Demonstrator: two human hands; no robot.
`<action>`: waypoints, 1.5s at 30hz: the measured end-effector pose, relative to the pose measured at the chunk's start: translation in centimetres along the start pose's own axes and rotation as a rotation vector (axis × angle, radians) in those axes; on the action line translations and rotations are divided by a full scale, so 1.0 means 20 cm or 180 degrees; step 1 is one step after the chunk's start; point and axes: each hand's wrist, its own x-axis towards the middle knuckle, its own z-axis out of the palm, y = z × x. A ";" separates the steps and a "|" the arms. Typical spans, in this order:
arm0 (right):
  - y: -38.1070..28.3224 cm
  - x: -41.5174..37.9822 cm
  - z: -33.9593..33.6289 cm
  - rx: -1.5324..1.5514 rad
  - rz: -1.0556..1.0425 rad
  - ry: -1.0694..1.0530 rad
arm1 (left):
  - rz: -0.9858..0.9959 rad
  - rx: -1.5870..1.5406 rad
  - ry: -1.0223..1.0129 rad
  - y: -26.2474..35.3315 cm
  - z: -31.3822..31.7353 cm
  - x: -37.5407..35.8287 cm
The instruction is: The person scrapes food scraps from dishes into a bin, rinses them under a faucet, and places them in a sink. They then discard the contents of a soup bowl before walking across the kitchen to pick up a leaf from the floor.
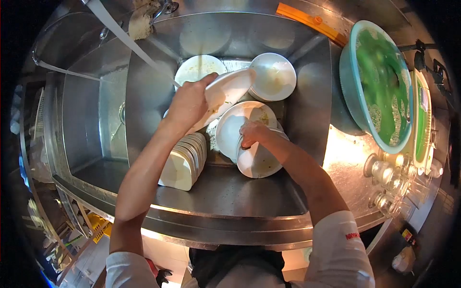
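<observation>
My left hand (188, 104) grips a tilted white plate (225, 95) with food bits on it, raised above the metal sink (269, 201). My right hand (253, 134) is closed on the rim of a white bowl (261, 161) at the sink's middle right. Just behind that bowl lies a white dish (230, 127) with scraps. A round dish (272, 77) with yellowish residue sits at the back right, and another white plate (199, 68) at the back left. Below my left forearm, several white plates (180, 165) stand on edge in a row.
To the right stands a light-blue basin (353, 91) of green, foamy liquid. Several glasses (386, 175) are beside it on the counter. An orange strip (312, 21) lies along the back edge. A second sink compartment (84, 129) is on the left, with a pale hose (120, 31) crossing above.
</observation>
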 end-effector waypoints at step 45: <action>0.26 0.16 0.04 0.1091 -0.0014 -0.0375 | -0.0777 -0.2524 -0.0894 -0.31 1.46 0.11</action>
